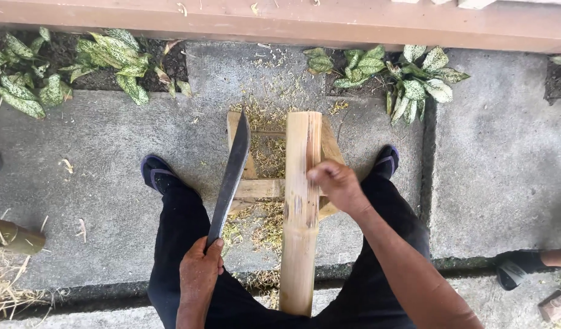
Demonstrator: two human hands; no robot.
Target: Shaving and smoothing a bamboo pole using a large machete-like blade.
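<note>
2 hands share the work at the centre of the frame: the left hand [199, 272], low and left of centre, is clenched round the handle of a long dark machete [230, 176] whose blade angles up and away, held clear of the split bamboo length [301, 207], seemingly so the edge stays off it. The right hand [336, 186] presses curled fingers against that pale bamboo, apparently steadying it where it lies across a small wooden stand [256, 187] between the feet. Shavings [269, 155] litter the concrete paving [110, 152], with spotted leafy plants [408, 76] along the top.
</note>
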